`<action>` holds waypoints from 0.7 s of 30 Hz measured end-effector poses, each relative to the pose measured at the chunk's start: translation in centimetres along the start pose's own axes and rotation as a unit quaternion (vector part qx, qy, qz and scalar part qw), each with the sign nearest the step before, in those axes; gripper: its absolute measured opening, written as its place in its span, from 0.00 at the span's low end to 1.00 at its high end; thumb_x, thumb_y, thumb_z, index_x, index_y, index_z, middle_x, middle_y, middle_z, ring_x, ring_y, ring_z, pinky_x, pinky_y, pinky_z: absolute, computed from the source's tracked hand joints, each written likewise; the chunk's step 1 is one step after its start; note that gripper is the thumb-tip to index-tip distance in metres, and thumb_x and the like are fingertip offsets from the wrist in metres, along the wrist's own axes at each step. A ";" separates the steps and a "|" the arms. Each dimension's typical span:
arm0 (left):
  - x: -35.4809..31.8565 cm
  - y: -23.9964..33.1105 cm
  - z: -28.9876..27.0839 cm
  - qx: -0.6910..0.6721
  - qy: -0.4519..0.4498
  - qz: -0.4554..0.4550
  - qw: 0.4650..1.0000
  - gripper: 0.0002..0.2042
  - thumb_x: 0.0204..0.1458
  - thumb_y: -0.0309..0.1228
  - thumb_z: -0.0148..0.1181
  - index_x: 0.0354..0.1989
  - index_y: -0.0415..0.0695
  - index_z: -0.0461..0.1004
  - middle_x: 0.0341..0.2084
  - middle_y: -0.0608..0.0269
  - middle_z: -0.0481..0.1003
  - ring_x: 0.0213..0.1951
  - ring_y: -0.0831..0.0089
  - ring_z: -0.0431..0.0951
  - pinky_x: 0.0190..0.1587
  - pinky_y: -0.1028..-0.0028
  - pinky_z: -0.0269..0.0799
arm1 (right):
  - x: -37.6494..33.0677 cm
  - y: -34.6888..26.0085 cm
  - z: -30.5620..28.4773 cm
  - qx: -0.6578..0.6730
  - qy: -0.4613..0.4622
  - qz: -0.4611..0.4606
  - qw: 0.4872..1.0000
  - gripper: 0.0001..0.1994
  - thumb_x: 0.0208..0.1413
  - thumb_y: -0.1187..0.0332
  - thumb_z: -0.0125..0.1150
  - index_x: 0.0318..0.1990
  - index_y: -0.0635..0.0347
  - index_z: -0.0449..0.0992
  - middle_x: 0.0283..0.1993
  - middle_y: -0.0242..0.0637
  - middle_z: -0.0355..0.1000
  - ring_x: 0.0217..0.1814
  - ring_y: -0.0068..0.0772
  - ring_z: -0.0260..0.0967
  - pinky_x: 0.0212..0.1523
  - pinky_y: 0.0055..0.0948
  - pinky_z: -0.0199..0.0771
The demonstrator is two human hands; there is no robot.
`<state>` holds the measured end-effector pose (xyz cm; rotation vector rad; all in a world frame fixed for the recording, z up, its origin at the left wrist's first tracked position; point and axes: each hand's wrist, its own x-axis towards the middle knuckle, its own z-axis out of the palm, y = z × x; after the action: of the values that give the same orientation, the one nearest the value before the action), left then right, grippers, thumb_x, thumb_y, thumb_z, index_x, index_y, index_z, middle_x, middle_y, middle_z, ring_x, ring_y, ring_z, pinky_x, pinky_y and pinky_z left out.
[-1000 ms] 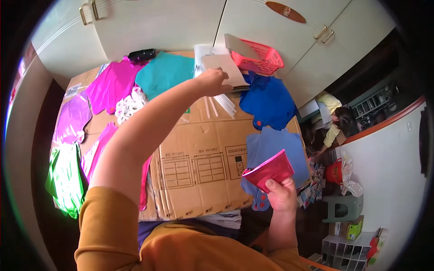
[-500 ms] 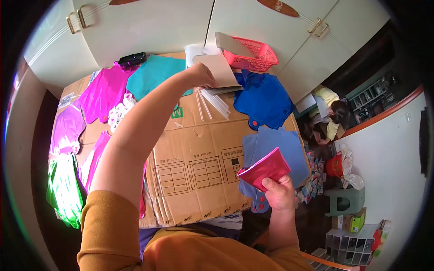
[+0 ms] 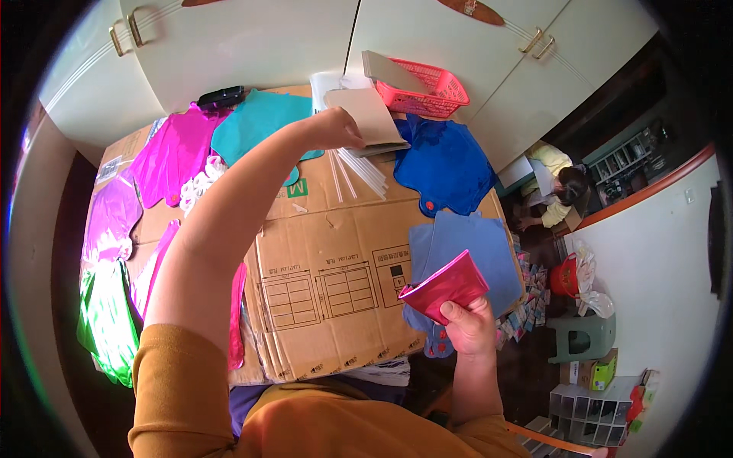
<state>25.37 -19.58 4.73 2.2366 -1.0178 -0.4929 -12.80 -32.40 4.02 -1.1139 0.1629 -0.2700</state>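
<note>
A: Is there any writing on that cardboard sheeting covering the table?

B: Yes: dark print with boxed grids, its small lettering hard to make out. Farther back sits a green printed square bearing one pale character.

A: What about the pink thing?

B: The folded pink foil piece is in the right hand, above the near right part of the table and in front of a light-blue piece. I see no lettering on it. The thumb lies on its lower edge, pinching it against fingers that are mostly hidden behind.

A: And the left hand?

B: The left hand is at the near left part of the grey-beige board stack, fingers bent downward. The fingertips are hard to see, so I can't tell whether they pinch a board or merely rest there.

A: What else is covered?

B: The left forearm hides part of the white coils and the teal piece. An oval brown plaque on the cupboard is cut off by the upper edge. The small items low on the right are too tiny to identify.
</note>
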 end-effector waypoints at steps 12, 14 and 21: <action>0.4 -0.6 0.0 0.146 0.095 0.066 0.982 0.11 0.48 0.34 0.61 0.32 0.39 0.80 0.26 0.52 0.79 0.30 0.63 0.79 0.37 0.67 0.75 | 0.2 -0.1 0.7 -0.002 -0.027 -0.013 1.000 0.17 0.51 0.77 0.64 0.51 0.64 0.73 0.47 0.37 0.76 0.49 0.31 0.73 0.54 0.34 0.71; 0.3 -0.4 -0.1 0.113 0.102 0.046 0.987 0.10 0.45 0.33 0.63 0.32 0.39 0.80 0.25 0.53 0.79 0.29 0.64 0.79 0.36 0.67 0.75 | 0.3 -0.2 0.5 -0.007 -0.022 -0.005 1.000 0.17 0.51 0.76 0.64 0.50 0.63 0.73 0.47 0.37 0.76 0.49 0.30 0.73 0.53 0.33 0.71; 0.9 -1.0 -1.1 -0.182 0.033 -0.082 0.979 0.10 0.44 0.32 0.67 0.32 0.37 0.80 0.19 0.62 0.76 0.23 0.77 0.75 0.26 0.75 0.71 | -0.3 0.3 0.1 -0.012 0.002 -0.009 1.000 0.17 0.50 0.76 0.66 0.50 0.62 0.74 0.47 0.36 0.76 0.47 0.29 0.73 0.52 0.32 0.71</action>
<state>27.08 -19.33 4.76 1.9983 -0.6509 -0.6190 -12.98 -32.13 3.74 -1.1400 0.1593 -0.2865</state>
